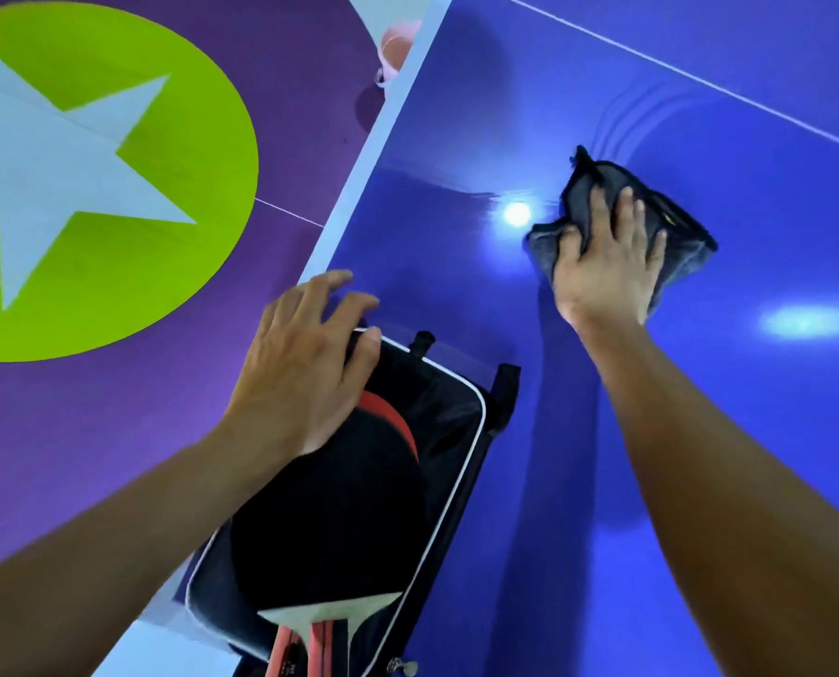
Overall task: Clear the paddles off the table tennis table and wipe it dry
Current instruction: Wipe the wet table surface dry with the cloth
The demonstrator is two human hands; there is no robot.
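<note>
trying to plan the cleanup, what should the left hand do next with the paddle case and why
Probably curl the left hand round the black case and lift it off the table. The paddles lie in it at the table's edge, covering surface that the cloth under the right hand cannot reach.

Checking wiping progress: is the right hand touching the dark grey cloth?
Touching. Head view shows the right hand spread flat on top of the dark grey folded cloth, covering its middle.
</note>
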